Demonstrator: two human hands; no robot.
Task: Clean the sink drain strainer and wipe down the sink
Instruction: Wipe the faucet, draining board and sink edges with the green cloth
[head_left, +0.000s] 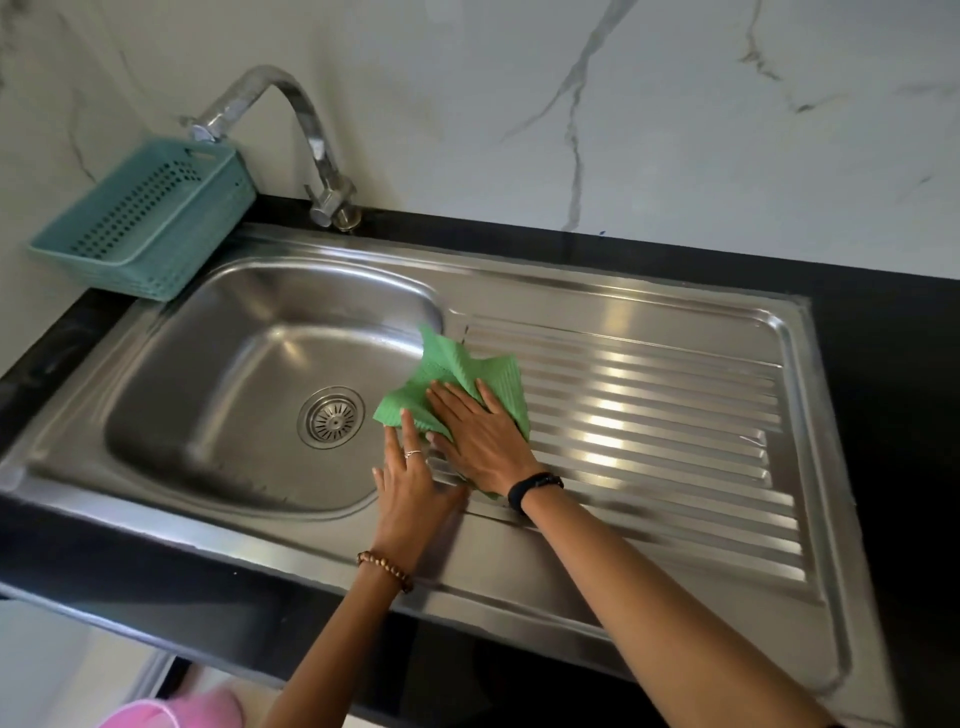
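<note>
Now my flat right hand (480, 441) presses the crumpled green cloth (457, 379) onto the steel sink's ridged drainboard (649, 415); my relaxed left hand (410, 483) rests beside it, near the round metal drain strainer (331, 417), with a teal perforated plastic basket (150, 218) beneath the curved chrome tap (296, 119).

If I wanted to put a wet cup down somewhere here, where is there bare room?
The ribbed drainboard is bare to the right of the green cloth, out to the sink's raised rim. The basin floor left of the drain strainer is bare too. It is crowded at the basin's right edge, where the right hand presses the cloth and the left hand rests beside it.
</note>
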